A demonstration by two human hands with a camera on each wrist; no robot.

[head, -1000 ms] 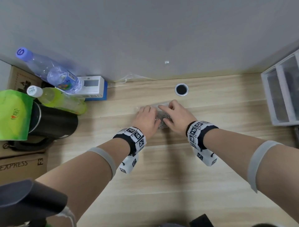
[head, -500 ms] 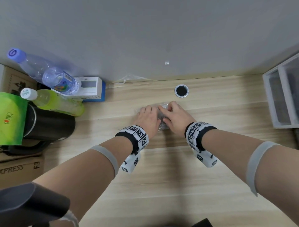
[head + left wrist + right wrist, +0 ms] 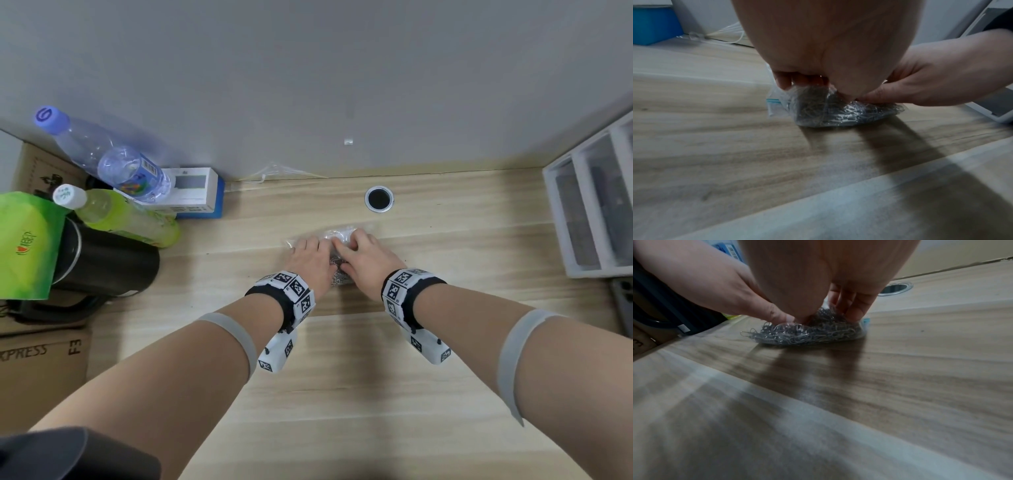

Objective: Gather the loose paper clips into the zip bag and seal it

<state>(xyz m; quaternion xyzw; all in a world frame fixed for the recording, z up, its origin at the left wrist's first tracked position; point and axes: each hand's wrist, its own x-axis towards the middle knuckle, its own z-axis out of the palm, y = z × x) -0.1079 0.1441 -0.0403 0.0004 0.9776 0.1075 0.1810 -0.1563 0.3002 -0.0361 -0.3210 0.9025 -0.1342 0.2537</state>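
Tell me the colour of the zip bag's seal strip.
Light blue, on the clear zip bag; clearest in the left wrist view.

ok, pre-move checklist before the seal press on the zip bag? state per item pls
1. Paper clips inside the zip bag: ok for the bulk; one loop at the near edge, cannot tell.
2. Stray clips on the desk: ok, none visible.
3. Bag resting on the desk: ok.
4. Left hand holds the bag: ok, fingers and thumb on it.
5. Right hand holds the bag: ok, fingers curled onto it.
6. Blue zip strip closed: cannot tell, mostly hidden by the hands.
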